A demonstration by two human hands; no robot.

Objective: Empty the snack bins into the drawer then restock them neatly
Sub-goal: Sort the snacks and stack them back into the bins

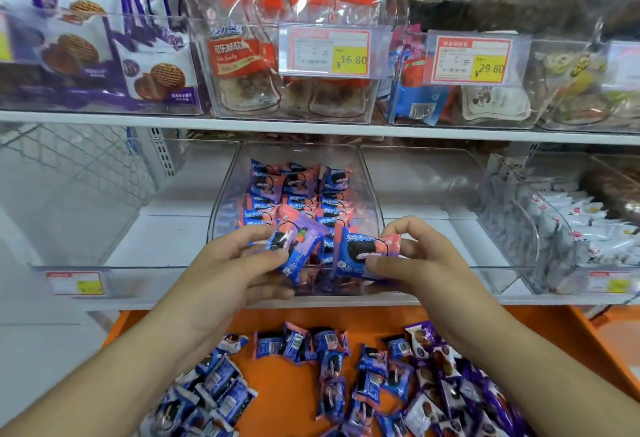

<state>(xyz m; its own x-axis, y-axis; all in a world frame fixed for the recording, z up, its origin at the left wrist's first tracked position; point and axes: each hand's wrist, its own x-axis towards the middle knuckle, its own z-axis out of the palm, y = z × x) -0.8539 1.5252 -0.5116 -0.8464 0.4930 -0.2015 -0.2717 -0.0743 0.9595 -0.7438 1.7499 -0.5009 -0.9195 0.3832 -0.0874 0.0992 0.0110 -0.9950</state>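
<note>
Head view (only one cam). Both hands are at the front lip of the clear middle bin (372, 194) on the lower shelf. The left hand (239, 263) has its fingers and thumb curled round one blue-and-pink snack packet (294, 246), held tilted, its lower end pointing down to the bin front. The right hand (420, 258) pinches a second packet (362, 251) by its right end, thumb under and fingers arched over the pink crimped edge. The two packets are just beside each other, maybe touching in the middle; I cannot tell for sure.

Behind them, inside the bin, stand rows of the same packets (301, 191), mostly upright and in line at the back, less tidy near the front. So in my judgement the restock step is going on, approx. half done for this bin, because many packets still lie loose in the orange drawer (554, 332) below, e.g. the blue ones (332, 367), and purple-wrapped ones (450, 367) at the right side.

Handling, as a judgement: the packets look light, with thin glossy film, so a bit slippery, and puffed with air. The cookie inside is prob. brittle, so a hard squeeze in the middle is not good. Better to hold at the flat sealed ends or lightly on the long sides, and set each one upright next to the last row.

Other things: an empty clear bin (86, 215) at left, a bin with white packets (581, 229) at right, price tags (327, 52) on the bins of the upper shelf.
</note>
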